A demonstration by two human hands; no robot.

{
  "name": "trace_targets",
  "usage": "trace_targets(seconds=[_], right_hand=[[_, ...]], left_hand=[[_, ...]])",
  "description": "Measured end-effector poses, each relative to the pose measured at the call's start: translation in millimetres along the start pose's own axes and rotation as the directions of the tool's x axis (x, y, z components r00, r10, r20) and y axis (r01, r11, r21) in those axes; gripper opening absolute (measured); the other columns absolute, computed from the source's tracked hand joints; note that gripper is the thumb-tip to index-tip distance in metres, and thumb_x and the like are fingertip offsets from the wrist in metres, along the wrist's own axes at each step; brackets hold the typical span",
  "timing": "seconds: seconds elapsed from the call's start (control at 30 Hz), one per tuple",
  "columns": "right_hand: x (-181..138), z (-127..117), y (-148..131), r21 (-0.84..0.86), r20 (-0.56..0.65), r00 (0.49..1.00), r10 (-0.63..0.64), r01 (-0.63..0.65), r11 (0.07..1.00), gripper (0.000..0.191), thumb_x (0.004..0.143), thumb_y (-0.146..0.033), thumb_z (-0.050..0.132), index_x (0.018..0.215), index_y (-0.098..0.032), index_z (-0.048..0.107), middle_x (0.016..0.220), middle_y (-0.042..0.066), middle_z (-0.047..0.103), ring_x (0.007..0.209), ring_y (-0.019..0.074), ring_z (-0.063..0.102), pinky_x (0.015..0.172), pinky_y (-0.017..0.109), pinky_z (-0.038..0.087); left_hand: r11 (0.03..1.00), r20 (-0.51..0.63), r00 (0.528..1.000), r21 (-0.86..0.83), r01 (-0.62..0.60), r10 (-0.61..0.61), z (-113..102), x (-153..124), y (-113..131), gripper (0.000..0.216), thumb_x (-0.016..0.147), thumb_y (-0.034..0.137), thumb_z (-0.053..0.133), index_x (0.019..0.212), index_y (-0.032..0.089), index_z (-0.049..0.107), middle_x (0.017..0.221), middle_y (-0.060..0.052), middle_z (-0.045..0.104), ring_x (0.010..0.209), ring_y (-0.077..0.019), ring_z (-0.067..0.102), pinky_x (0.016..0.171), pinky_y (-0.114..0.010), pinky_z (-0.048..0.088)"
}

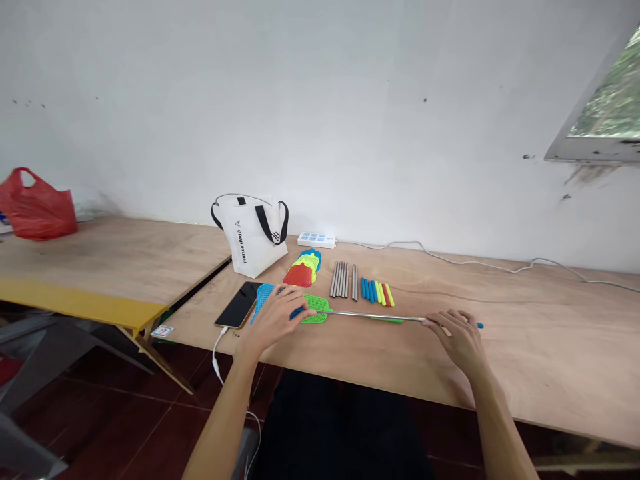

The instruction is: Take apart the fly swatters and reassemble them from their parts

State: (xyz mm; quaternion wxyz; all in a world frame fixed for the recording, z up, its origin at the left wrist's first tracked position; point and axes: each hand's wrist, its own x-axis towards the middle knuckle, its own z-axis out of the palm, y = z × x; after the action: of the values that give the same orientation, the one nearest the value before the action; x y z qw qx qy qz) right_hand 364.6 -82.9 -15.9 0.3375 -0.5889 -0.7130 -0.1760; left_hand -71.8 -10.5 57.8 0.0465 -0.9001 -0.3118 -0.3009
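Note:
A fly swatter with a thin metal rod [373,315] is stretched level between my two hands, low over the table. My left hand [280,313] closes on its blue end, just below the blue mesh head [262,297]. My right hand [457,333] pinches the rod near its other end, where a blue tip [480,325] sticks out past the fingers. A green mesh swatter head [316,309] lies by my left fingers, partly covered. Below the rod shows a green handle [387,320]. Beyond are red [299,275], yellow and blue swatter heads, overlapping.
Metal tubes [340,279] and coloured handles [377,292] lie in rows behind the rod. A phone [239,305] with a white cable is at left. A white bag [250,237], a power strip [317,240] and its cord stand along the wall. A red plastic bag [37,210] sits on another table.

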Motion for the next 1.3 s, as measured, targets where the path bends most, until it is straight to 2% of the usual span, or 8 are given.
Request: trace_targets(seconds=[0.27,0.37,0.5,0.7,1.0,1.13,1.23,1.3], right_hand=[[0.9,-18.4,-3.7,-0.036,-0.068,0.993,0.092,-0.095,0.995,0.046,0.099,-0.061,0.045,0.082,-0.025,0.07,0.077,0.001,0.07,0.079,0.0196,0.065,0.093,0.039,0.034],[0.0,-25.0,-2.9,-0.035,-0.021,0.99,0.137,-0.137,0.99,0.049,0.096,-0.065,0.047,0.075,-0.025,0.067,0.07,-0.001,0.065,0.07,0.0171,0.061,0.085,0.037,0.036],[-0.8,-25.6,-2.3,-0.02,0.036,0.984,0.173,-0.173,0.985,0.054,0.095,-0.068,0.044,0.07,-0.025,0.063,0.062,-0.002,0.057,0.061,0.0157,0.055,0.077,0.035,0.036],[-1.4,-22.7,1.1,0.125,0.172,0.982,0.08,-0.102,0.987,0.048,0.101,-0.061,0.036,0.092,-0.027,0.069,0.077,0.002,0.066,0.073,0.0194,0.061,0.082,0.038,0.038],[0.5,-28.1,-2.7,0.069,0.128,0.99,0.061,-0.07,0.995,0.048,0.101,-0.061,0.038,0.096,-0.028,0.073,0.082,0.003,0.072,0.074,0.0195,0.064,0.078,0.037,0.04],[8.7,-20.3,-35.4,0.078,0.149,0.989,-0.023,0.012,0.997,0.048,0.103,-0.058,0.038,0.096,-0.029,0.075,0.087,0.004,0.075,0.079,0.0214,0.068,0.077,0.037,0.041],[15.5,-5.6,-82.3,0.105,0.17,0.978,-0.119,0.102,0.989,0.043,0.106,-0.05,0.038,0.099,-0.03,0.076,0.1,0.004,0.078,0.088,0.0218,0.07,0.077,0.035,0.044],[17.4,4.4,-112.3,0.098,0.178,0.969,-0.169,0.153,0.983,0.045,0.107,-0.046,0.035,0.096,-0.029,0.075,0.093,0.004,0.078,0.081,0.0197,0.07,0.071,0.031,0.044]], left_hand=[[0.999,0.012,0.999,0.005,0.047,-0.047,5.8,1.7,10.7,0.036,0.101,0.047,0.054,0.076,0.021,0.056,0.08,0.001,0.065,0.086,-0.019,0.059,0.092,-0.038,0.038],[0.999,0.012,0.999,0.03,0.04,-0.04,7.1,2.5,11.1,0.04,0.1,0.051,0.055,0.073,0.021,0.055,0.075,0.002,0.062,0.083,-0.0189,0.057,0.088,-0.037,0.039],[0.999,-0.001,1.0,0.033,0.021,-0.021,6.0,2.1,12.6,0.04,0.103,0.048,0.051,0.074,0.022,0.061,0.073,0.002,0.065,0.082,-0.0192,0.058,0.09,-0.038,0.039],[1.0,0.03,0.999,0.012,-0.023,0.022,3.8,1.2,14.2,0.039,0.107,0.041,0.045,0.084,0.024,0.072,0.078,0.002,0.072,0.076,-0.017,0.061,0.092,-0.039,0.038],[0.998,-0.025,0.999,0.062,-0.026,0.027,4.7,-1.0,10.3,0.037,0.108,0.038,0.044,0.091,0.025,0.074,0.081,0.001,0.075,0.076,-0.0166,0.065,0.095,-0.039,0.035],[0.995,-0.016,0.997,0.059,-0.077,0.078,19.1,4.4,25.3,0.032,0.107,0.035,0.046,0.093,0.024,0.073,0.085,0.001,0.075,0.08,-0.0171,0.065,0.093,-0.038,0.035],[0.989,-0.008,0.991,0.061,-0.134,0.135,35.4,11.1,45.3,0.032,0.108,0.031,0.044,0.093,0.023,0.072,0.082,0.0,0.074,0.08,-0.0175,0.064,0.091,-0.038,0.035],[0.986,0.001,0.988,0.058,-0.155,0.155,43.0,13.9,54.4,0.033,0.107,0.029,0.043,0.091,0.022,0.071,0.078,-0.001,0.072,0.079,-0.0178,0.063,0.09,-0.038,0.036]])
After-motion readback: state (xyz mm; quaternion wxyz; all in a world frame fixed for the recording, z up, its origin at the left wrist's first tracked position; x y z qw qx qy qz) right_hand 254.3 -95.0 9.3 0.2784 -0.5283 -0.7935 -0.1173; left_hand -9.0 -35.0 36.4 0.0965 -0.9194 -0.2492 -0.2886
